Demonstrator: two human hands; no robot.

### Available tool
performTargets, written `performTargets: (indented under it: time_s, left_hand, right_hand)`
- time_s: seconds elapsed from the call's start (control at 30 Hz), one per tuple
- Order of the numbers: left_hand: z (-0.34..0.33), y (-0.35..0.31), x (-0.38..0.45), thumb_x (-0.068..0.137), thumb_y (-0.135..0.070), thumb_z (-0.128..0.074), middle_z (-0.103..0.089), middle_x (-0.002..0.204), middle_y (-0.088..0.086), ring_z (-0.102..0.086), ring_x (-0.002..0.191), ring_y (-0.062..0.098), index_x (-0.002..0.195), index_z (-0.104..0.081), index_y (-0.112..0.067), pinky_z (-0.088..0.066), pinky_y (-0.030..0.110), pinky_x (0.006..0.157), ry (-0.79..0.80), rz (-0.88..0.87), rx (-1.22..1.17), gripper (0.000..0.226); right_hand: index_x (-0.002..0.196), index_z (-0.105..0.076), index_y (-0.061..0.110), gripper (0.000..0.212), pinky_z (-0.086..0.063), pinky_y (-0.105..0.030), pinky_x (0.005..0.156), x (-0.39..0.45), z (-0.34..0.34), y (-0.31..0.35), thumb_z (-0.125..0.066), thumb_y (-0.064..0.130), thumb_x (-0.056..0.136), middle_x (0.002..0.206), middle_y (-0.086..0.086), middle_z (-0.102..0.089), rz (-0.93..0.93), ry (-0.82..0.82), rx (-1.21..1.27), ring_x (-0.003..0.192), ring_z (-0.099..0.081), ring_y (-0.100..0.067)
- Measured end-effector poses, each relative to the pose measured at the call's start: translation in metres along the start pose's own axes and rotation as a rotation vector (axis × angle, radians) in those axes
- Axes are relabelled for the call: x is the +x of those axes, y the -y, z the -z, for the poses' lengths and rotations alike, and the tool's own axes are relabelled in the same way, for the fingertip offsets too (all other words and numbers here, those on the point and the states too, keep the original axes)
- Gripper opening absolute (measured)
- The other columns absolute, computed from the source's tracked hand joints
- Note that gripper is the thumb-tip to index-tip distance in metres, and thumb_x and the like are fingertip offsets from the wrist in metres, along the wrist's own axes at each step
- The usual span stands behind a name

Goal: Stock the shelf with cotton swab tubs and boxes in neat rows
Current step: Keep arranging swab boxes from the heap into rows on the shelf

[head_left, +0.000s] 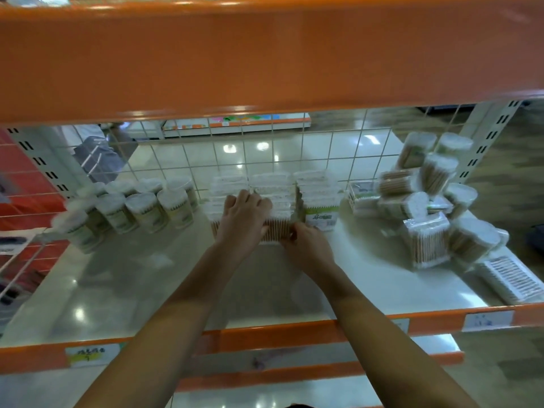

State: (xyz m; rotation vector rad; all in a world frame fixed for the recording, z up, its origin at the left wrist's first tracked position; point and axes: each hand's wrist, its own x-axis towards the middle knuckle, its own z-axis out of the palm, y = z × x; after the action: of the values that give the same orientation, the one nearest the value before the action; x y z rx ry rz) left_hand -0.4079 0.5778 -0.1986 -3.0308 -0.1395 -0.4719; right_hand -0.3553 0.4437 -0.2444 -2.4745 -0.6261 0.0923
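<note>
Both forearms are bare up to the frame edge, with no sleeve. The left hand [243, 219] and right hand [309, 245] wear nothing.

A: Where does the single head view look from?
B: From above the person's forearms, forward and down into the shelf [123, 278], close under the orange beam [265, 54] that fills the top.
A: How far back?
B: Through the wire grid [321, 148] to what seems, through blur, a shop floor.
</note>
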Motion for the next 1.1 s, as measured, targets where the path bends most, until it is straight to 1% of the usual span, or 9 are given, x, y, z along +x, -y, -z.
performTargets:
  time_s: [0.1, 0.23, 0.33, 0.43, 0.57, 0.67, 0.83, 1.0, 1.1]
  left_hand:
    - [-0.002, 0.001, 0.000, 0.088, -0.035, -0.058, -0.051, 0.125, 0.001, -0.039, 0.119, 0.020, 0.125, -0.047, -0.019, -0.026, 0.034, 0.101, -0.012, -0.002, 0.033, 0.042]
    - [-0.003, 0.005, 0.000, 0.084, -0.041, -0.061, -0.054, 0.124, 0.002, -0.043, 0.117, 0.022, 0.124, -0.049, -0.019, -0.028, 0.037, 0.097, -0.012, 0.008, 0.099, 0.047]
    - [-0.001, 0.003, 0.000, 0.071, -0.040, -0.076, -0.059, 0.112, 0.006, -0.053, 0.104, 0.026, 0.115, -0.058, -0.016, -0.038, 0.041, 0.086, -0.009, -0.015, 0.134, 0.053]
    - [0.002, -0.008, 0.005, 0.063, -0.036, -0.082, -0.062, 0.106, 0.010, -0.057, 0.097, 0.030, 0.110, -0.062, -0.013, -0.043, 0.043, 0.080, -0.093, -0.066, 0.085, 0.056]
    - [0.008, -0.050, 0.014, 0.086, -0.036, -0.061, -0.051, 0.128, 0.006, -0.042, 0.120, 0.026, 0.128, -0.051, -0.017, -0.029, 0.041, 0.098, -0.065, -0.127, -0.098, 0.048]
    - [-0.002, -0.086, 0.018, 0.090, -0.041, -0.053, -0.047, 0.132, -0.001, -0.036, 0.125, 0.019, 0.132, -0.046, -0.023, -0.023, 0.035, 0.101, -0.030, -0.168, -0.238, 0.046]
    - [-0.028, -0.143, 0.024, 0.086, -0.039, -0.061, -0.057, 0.124, -0.002, -0.044, 0.121, 0.019, 0.125, -0.056, -0.021, -0.027, 0.028, 0.096, 0.083, -0.182, -0.521, 0.043]
    - [-0.051, -0.192, 0.040, 0.081, -0.035, -0.070, -0.064, 0.113, -0.003, -0.058, 0.103, 0.015, 0.122, -0.058, -0.016, -0.044, 0.029, 0.090, 0.248, -0.056, -0.815, 0.047]
    - [-0.051, -0.215, 0.050, 0.081, -0.031, -0.072, -0.063, 0.106, -0.004, -0.059, 0.094, 0.011, 0.120, -0.057, -0.012, -0.046, 0.024, 0.084, 0.320, 0.034, -0.990, 0.045]
  right_hand:
    - [0.123, -0.053, 0.007, 0.038, -0.048, -0.032, 0.081, 0.003, 0.003, 0.003, -0.056, 0.027, 0.092, 0.112, -0.009, -0.064, -0.014, 0.008, 0.028, 0.100, -0.059, -0.024]
    - [0.123, -0.054, 0.007, 0.038, -0.047, -0.031, 0.082, 0.003, 0.009, 0.006, -0.057, 0.027, 0.092, 0.112, -0.009, -0.065, -0.009, 0.019, 0.063, 0.101, -0.060, -0.024]
    - [0.116, -0.059, 0.007, 0.031, -0.045, -0.029, 0.079, -0.001, 0.015, 0.003, -0.056, 0.027, 0.092, 0.114, -0.009, -0.064, -0.012, 0.043, 0.108, 0.100, -0.060, -0.024]
    - [0.119, -0.057, 0.006, 0.034, -0.042, -0.026, 0.082, -0.008, 0.024, -0.008, -0.058, 0.025, 0.091, 0.122, -0.009, -0.059, -0.003, 0.060, 0.105, 0.105, -0.058, -0.024]
    - [0.118, -0.059, 0.005, 0.034, -0.039, -0.021, 0.080, -0.025, 0.043, -0.035, -0.063, 0.020, 0.088, 0.120, -0.011, -0.060, 0.018, 0.039, 0.088, 0.102, -0.059, -0.022]
    - [0.116, -0.061, 0.007, 0.031, -0.041, -0.020, 0.080, -0.042, 0.062, -0.063, -0.064, 0.022, 0.088, 0.114, -0.008, -0.062, -0.023, 0.010, 0.074, 0.098, -0.060, -0.020]
    - [0.115, -0.060, 0.011, 0.029, -0.043, -0.025, 0.084, -0.063, 0.093, -0.110, -0.063, 0.023, 0.089, 0.113, -0.004, -0.063, -0.208, -0.030, 0.040, 0.101, -0.060, -0.020]
    - [0.111, -0.061, 0.010, 0.026, -0.044, -0.028, 0.085, -0.089, 0.123, -0.146, -0.063, 0.023, 0.088, 0.107, -0.004, -0.063, -0.278, -0.102, 0.033, 0.100, -0.057, -0.019]
    - [0.109, -0.063, 0.011, 0.024, -0.046, -0.031, 0.086, -0.100, 0.135, -0.160, -0.065, 0.021, 0.086, 0.106, -0.004, -0.063, -0.294, -0.146, 0.059, 0.099, -0.057, -0.019]
